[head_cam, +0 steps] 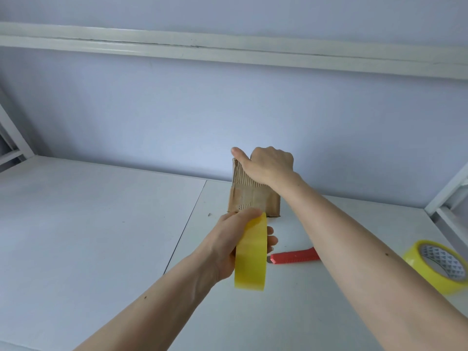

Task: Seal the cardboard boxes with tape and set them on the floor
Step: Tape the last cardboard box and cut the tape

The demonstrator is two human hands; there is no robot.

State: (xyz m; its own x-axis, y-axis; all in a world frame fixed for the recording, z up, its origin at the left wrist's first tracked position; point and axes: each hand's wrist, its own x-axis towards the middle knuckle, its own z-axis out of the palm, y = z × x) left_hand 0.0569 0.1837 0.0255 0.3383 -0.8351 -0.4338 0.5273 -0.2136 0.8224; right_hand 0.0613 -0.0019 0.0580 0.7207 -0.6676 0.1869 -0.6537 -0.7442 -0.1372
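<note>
Item 1, nearest: left hand [229, 245], fingers curled round a yellow tape roll [251, 252], held on edge above the white table [101, 224]. No free strip of tape can be made out running from the roll to the box.

Item 2, right edge: second tape roll [438, 266], yellow with a patterned core, lying flat on the table, well apart from the hands, untouched.

Item 3: red utility knife [295, 257], flat on the table just beyond the held roll, partly hidden under the right forearm.

Item 4: cardboard box [253, 198], small, worn, standing on the table just beyond the left hand, near the back wall [152, 110]. Its outer paper is torn near the top, showing corrugation.

Item 5: right hand [269, 164], on top of the box, fingers curled over the far upper edge, thumb stretched along the near edge; it grips and steadies the box.

Item 6, farthest: white shelf rail [228, 50] across the wall above.

Step in hand, as judged: taping this box, early on; the box is not yet on the floor. Next move likely calls for fixing the tape's free end to the cardboard, drawing the roll across the seam while the right hand holds firm, then cutting with the knife.
</note>
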